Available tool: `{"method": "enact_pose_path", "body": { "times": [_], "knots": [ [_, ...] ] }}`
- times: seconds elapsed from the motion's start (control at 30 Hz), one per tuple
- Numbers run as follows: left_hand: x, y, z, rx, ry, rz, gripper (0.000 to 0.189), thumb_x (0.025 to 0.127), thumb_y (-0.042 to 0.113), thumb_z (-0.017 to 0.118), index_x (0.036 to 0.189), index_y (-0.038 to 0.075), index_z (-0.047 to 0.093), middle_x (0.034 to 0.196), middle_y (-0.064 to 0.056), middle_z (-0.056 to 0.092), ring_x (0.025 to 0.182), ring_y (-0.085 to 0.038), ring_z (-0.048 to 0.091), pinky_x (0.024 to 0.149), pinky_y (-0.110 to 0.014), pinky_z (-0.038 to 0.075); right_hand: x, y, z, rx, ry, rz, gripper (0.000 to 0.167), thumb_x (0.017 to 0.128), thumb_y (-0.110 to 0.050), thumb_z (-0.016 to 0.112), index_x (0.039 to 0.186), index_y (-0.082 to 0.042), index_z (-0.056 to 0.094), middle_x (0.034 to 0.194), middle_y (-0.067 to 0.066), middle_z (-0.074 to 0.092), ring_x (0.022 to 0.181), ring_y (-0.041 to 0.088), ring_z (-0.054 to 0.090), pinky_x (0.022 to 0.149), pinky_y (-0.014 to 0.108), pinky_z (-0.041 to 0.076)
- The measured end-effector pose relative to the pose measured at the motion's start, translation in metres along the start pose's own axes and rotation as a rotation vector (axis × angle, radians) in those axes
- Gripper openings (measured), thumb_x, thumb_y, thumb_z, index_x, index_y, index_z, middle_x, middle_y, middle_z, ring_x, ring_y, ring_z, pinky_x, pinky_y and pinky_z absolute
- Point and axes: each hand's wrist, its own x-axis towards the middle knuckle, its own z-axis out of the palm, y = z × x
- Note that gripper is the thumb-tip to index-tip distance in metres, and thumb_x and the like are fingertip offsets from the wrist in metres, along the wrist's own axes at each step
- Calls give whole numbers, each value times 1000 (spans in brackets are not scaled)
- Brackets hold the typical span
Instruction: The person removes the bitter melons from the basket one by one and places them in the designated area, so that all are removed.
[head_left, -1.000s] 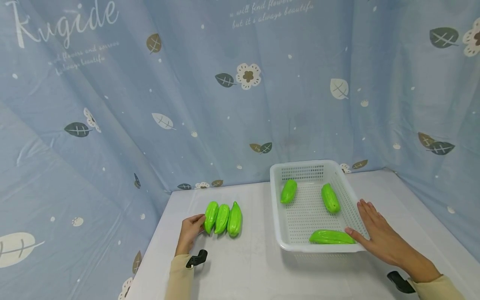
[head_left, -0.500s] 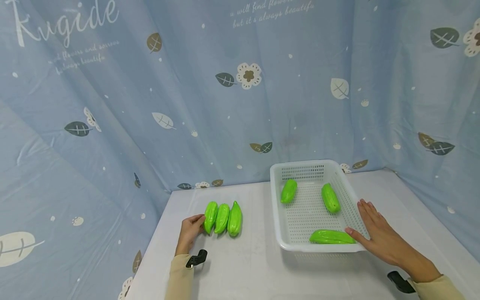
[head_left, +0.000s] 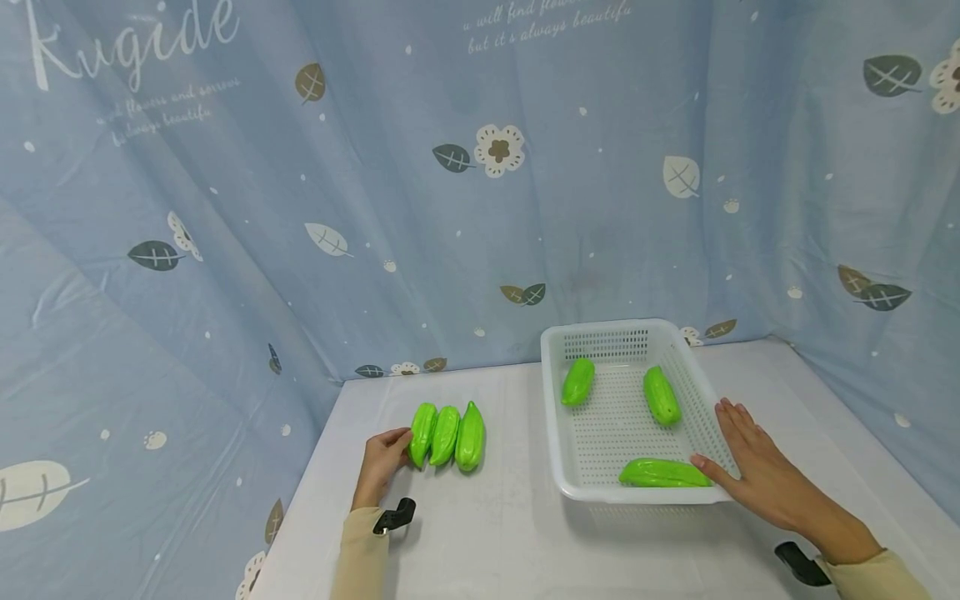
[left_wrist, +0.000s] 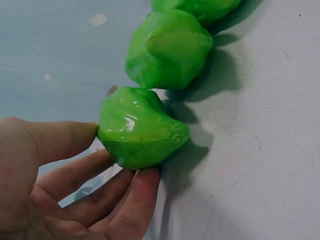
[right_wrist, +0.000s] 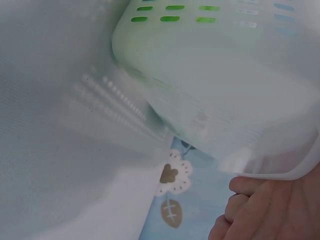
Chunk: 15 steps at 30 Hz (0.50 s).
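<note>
In the head view, three glossy green ridged gourds stand side by side on the left of the white table. My left hand (head_left: pixel 380 467) is at the leftmost gourd (head_left: pixel 423 433). The left wrist view shows the thumb against one side of that gourd (left_wrist: pixel 137 132) and fingertips on another. The middle gourd (head_left: pixel 445 435) and the right one (head_left: pixel 469 437) sit just beyond. My right hand (head_left: pixel 772 475), fingers straight, rests at the right rim of a white perforated basket (head_left: pixel 555 417), its thumb over the front right corner. Under the rim, its fingers (right_wrist: pixel 245 185) show in the right wrist view.
Inside the basket lie three more green gourds: one at back left (head_left: pixel 578 382), one at right (head_left: pixel 662 397), one along the front wall (head_left: pixel 663 473). A blue printed curtain (head_left: pixel 450 225) hangs behind and left of the white table (head_left: pixel 495 533).
</note>
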Motion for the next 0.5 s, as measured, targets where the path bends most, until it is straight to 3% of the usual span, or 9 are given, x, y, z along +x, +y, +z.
{"method": "enact_pose_path", "body": {
  "times": [0.2,0.5],
  "knots": [
    [-1,0,0,-10,-15,-4,39,106,19,59,134,-7,64,138,-30,61,114,-26,68,89,-35,62,0,-1,0,-1,-4,4,100,105,-51,52,161,10,-3,169,35,-4,159,49,-12,127,53,-21],
    [-1,1,-1,-17,-19,-9,41,106,21,60,135,-7,63,140,-29,60,120,-32,66,90,-35,62,0,-1,-1,2,-7,6,100,105,-51,52,161,9,-4,169,35,-4,159,48,-14,125,46,-26]
  ]
}}
